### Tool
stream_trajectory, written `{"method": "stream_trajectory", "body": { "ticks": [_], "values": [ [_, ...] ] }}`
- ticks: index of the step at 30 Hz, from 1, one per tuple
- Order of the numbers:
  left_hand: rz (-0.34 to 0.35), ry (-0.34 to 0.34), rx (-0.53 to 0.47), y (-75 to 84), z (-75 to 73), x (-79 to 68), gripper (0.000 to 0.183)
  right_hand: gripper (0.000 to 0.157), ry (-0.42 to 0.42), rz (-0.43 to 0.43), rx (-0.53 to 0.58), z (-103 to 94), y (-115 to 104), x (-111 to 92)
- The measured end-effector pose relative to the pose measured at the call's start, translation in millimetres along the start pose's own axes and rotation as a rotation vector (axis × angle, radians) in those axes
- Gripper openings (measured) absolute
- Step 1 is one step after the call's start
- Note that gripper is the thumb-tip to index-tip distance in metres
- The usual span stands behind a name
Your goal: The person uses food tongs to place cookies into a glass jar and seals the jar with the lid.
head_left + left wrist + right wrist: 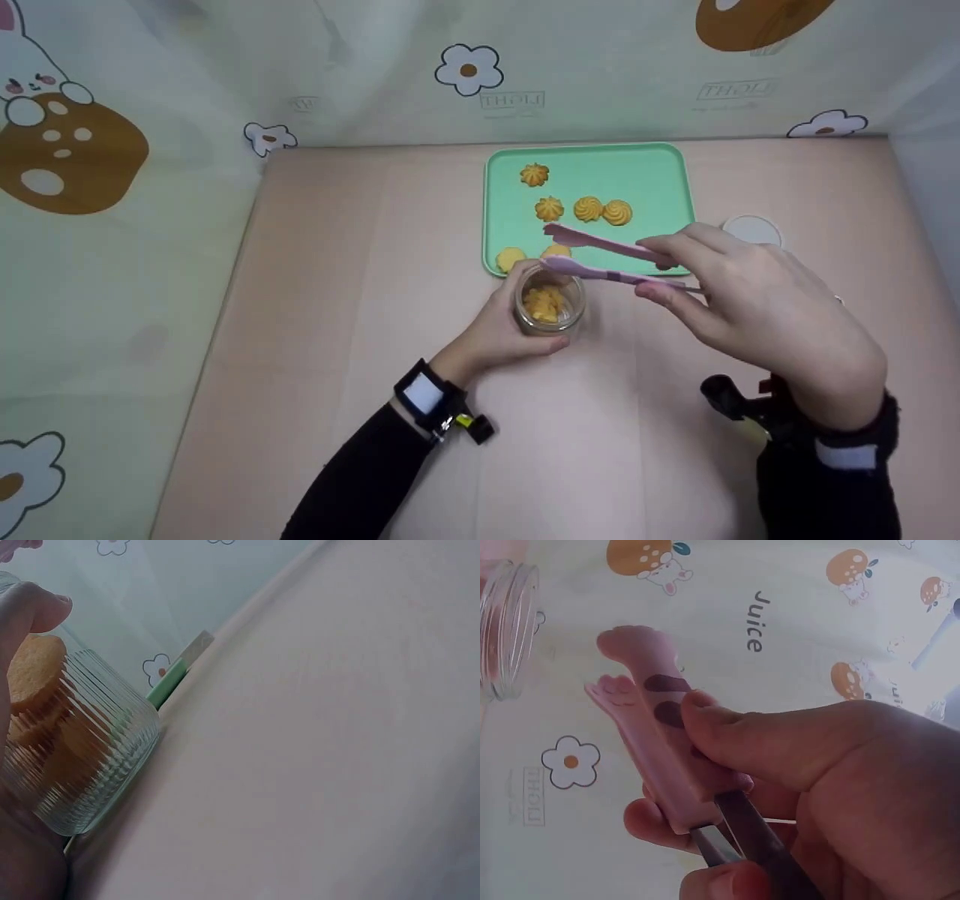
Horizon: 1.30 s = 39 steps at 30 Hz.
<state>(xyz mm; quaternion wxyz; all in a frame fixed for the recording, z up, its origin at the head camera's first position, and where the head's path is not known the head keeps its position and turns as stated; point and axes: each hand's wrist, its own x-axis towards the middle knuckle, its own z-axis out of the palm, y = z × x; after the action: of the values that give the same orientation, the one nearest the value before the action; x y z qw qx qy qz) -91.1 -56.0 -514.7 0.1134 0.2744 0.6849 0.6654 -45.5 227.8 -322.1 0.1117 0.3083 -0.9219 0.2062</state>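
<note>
My left hand (499,322) grips a ribbed glass jar (529,322) around its side, its mouth facing up. Inside the jar lie several golden cookies (37,675). Between thumb and fingers, my right hand (765,300) holds pink paw-tipped tongs (611,244) with metal arms. The tong tips stand apart above the jar's far rim, and nothing sits between them. Behind the jar, a green tray (652,172) carries several cookies, among them a swirled cookie (617,212) and a pale cookie (511,259) near its front edge.
A round white lid (752,229) lies right of the tray, partly behind my right hand. The pinkish tabletop (300,315) stretches out on both sides. A patterned curtain (360,75) hangs along the back and left.
</note>
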Motion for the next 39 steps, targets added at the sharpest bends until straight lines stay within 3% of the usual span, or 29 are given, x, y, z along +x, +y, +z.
{"method": "stream_trajectory", "body": {
  "ticks": [5, 10, 17, 23, 30, 39],
  "values": [
    [0.007, 0.003, 0.013, 0.7, -0.3, 0.3, 0.092, 0.038, 0.047, 0.024, -0.026, 2.5, 16.0, 6.3],
    [0.012, 0.003, 0.003, -0.1, -0.3, 0.6, 0.093, 0.035, 0.044, 0.113, -0.024, 9.2, 34.5, 13.0],
    [0.020, -0.002, -0.025, 0.3, -0.2, 1.4, 0.093, 0.040, -0.088, 0.319, 0.005, 19.7, 62.4, 24.1],
    [0.024, -0.001, -0.015, 0.1, 0.0, 1.7, 0.092, 0.049, -0.203, 0.424, 0.000, 33.4, 90.4, 31.9],
    [0.002, -0.010, -0.054, 1.4, 0.5, 1.1, 0.090, 0.054, -0.291, 0.498, 0.011, 43.2, 110.3, 32.4],
    [0.008, -0.015, -0.059, 1.5, 0.4, 1.4, 0.090, 0.055, -0.347, 0.523, -0.019, 50.5, 117.8, 35.1]
  ]
}}
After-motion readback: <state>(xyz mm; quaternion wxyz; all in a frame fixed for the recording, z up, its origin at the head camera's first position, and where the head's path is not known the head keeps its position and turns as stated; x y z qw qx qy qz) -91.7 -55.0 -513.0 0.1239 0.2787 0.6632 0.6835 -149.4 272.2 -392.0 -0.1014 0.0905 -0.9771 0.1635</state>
